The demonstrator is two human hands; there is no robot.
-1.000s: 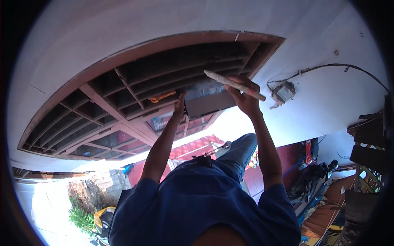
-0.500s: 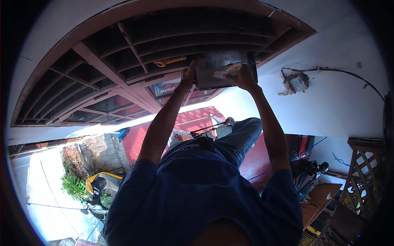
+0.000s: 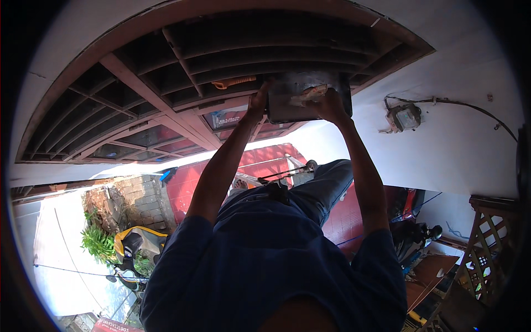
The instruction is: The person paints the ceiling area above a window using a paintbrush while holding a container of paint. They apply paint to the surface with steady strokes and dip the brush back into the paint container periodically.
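Note:
Overhead, a dark rectangular pane [image 3: 283,113] with a glossy, smeared face is raised against the slatted wooden window frame [image 3: 182,124]. My left hand [image 3: 258,103] is closed at the pane's left edge; its fingertips are partly lost in shadow. A crumpled, light-coloured cloth [image 3: 311,95] lies against the pane's face, pinched in my right hand [image 3: 331,107]. To the left of the pane, an orange-handled tool [image 3: 235,82] rests on a slat; its exact kind cannot be made out.
Below me, a stepladder [image 3: 296,166] stands on the red tiled floor [image 3: 191,185]. On the right wall hang a floodlight [image 3: 408,118] and its cable. Lower right are a wooden lattice [image 3: 487,238] and a brown board [image 3: 434,274]; a yellow-and-grey covered object [image 3: 141,238] is lower left.
The whole view has shifted slightly. My right hand and the cloth have moved only a little against the pane; my left hand stays at its edge.

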